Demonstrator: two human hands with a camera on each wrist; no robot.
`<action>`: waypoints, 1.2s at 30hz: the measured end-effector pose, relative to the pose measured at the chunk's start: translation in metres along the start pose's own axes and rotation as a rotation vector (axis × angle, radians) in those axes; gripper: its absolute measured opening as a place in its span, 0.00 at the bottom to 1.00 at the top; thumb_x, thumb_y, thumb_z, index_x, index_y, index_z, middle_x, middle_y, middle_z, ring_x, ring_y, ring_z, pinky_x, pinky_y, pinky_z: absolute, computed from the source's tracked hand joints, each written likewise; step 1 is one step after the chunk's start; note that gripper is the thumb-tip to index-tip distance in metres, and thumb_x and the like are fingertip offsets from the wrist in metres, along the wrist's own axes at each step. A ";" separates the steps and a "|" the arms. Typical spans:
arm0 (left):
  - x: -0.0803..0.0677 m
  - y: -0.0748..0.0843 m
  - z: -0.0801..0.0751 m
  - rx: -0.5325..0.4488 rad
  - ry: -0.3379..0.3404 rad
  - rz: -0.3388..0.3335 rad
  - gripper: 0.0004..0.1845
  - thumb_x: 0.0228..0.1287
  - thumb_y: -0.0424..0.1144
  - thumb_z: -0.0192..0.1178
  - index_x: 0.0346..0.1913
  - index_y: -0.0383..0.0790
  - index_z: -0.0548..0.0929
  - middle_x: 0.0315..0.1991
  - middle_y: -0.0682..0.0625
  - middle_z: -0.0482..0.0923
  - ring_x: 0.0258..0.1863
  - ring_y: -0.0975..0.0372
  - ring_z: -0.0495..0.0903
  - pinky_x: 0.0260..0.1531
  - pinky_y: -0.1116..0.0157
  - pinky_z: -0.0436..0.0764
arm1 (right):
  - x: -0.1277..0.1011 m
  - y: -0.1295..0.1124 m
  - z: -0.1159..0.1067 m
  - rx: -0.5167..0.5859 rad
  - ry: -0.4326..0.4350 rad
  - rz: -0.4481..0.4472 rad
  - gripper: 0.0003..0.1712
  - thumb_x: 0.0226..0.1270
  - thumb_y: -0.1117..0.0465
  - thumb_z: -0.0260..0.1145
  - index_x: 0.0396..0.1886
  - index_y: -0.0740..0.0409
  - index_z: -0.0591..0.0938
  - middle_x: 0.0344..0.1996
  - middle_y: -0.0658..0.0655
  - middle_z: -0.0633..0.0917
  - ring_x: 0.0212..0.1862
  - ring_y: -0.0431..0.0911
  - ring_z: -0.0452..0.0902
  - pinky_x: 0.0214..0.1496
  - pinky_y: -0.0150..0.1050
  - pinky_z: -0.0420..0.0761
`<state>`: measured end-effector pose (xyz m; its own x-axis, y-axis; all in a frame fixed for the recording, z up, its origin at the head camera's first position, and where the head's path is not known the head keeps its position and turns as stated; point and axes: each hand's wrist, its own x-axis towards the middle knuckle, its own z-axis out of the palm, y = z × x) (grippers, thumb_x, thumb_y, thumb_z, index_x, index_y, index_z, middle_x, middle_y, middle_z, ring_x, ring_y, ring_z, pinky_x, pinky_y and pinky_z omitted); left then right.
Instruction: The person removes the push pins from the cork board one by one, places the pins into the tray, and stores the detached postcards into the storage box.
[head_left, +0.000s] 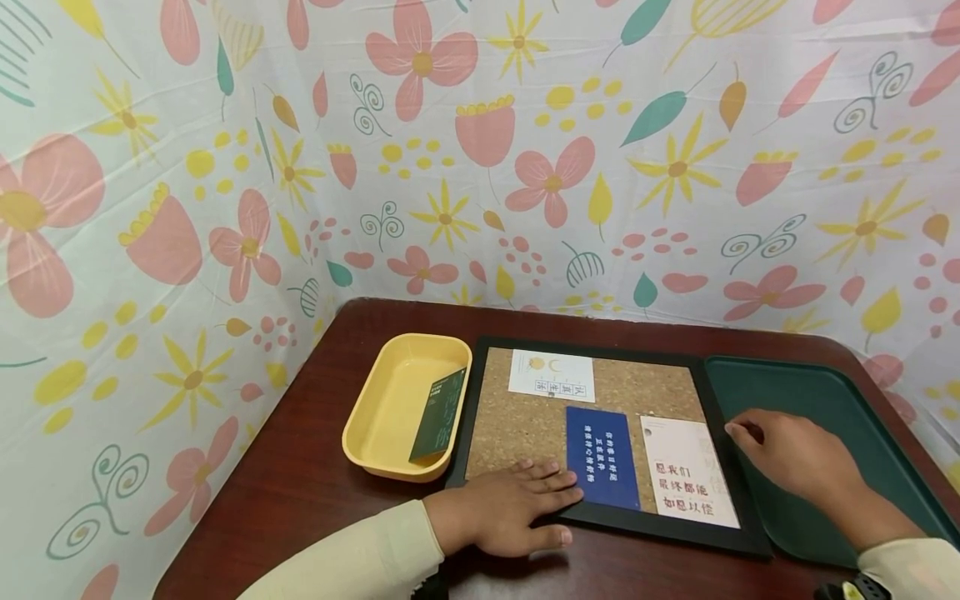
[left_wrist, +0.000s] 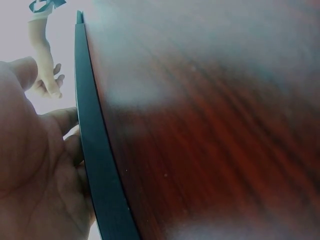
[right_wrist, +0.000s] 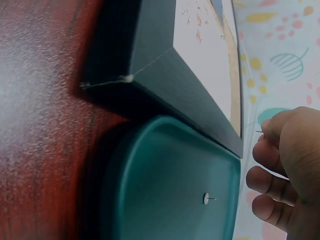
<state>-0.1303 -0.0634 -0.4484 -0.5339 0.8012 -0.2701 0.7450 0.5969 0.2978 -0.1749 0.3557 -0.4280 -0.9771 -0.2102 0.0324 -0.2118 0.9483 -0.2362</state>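
Mostly hidden, a pin (right_wrist: pixel 259 131) is pinched by the right hand (head_left: pixel 798 458); the spread left hand (head_left: pixel 513 508) covers some corkboard (head_left: pixel 517 429).

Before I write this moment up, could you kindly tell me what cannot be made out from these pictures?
Right wrist: the head of the pin, hidden by the right grip.
Head: the cork board beneath the left grip, covered by it.
Head: the wording on the green card, too small.
Right wrist: the rest of the green tray, cut off by the bottom edge.
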 end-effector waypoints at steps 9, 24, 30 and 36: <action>0.000 0.000 0.000 -0.003 0.004 -0.001 0.35 0.78 0.70 0.27 0.83 0.64 0.48 0.81 0.66 0.39 0.79 0.68 0.34 0.77 0.62 0.42 | -0.002 0.005 0.001 -0.003 -0.013 0.014 0.18 0.78 0.49 0.63 0.49 0.58 0.87 0.22 0.43 0.77 0.22 0.42 0.67 0.21 0.41 0.59; 0.000 -0.001 0.002 0.000 0.007 -0.001 0.36 0.78 0.70 0.27 0.83 0.64 0.48 0.81 0.66 0.39 0.79 0.68 0.34 0.77 0.62 0.41 | -0.003 0.018 0.001 -0.008 -0.031 0.037 0.18 0.75 0.48 0.64 0.49 0.58 0.88 0.28 0.44 0.82 0.25 0.39 0.72 0.21 0.40 0.65; 0.000 -0.002 0.002 -0.009 0.005 0.000 0.36 0.78 0.70 0.27 0.83 0.65 0.48 0.81 0.67 0.39 0.79 0.69 0.33 0.77 0.62 0.41 | -0.004 0.021 0.001 -0.006 -0.037 0.040 0.18 0.75 0.49 0.64 0.48 0.58 0.88 0.30 0.46 0.84 0.26 0.39 0.74 0.21 0.40 0.68; 0.000 -0.002 0.002 -0.007 0.010 0.004 0.35 0.78 0.70 0.28 0.83 0.65 0.49 0.81 0.67 0.40 0.80 0.68 0.34 0.77 0.62 0.42 | -0.004 0.021 0.001 -0.005 -0.037 0.039 0.18 0.75 0.49 0.65 0.48 0.59 0.88 0.29 0.45 0.83 0.25 0.39 0.73 0.21 0.40 0.68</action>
<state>-0.1308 -0.0645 -0.4506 -0.5353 0.8037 -0.2597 0.7442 0.5942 0.3051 -0.1752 0.3765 -0.4337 -0.9833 -0.1816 -0.0128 -0.1737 0.9571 -0.2321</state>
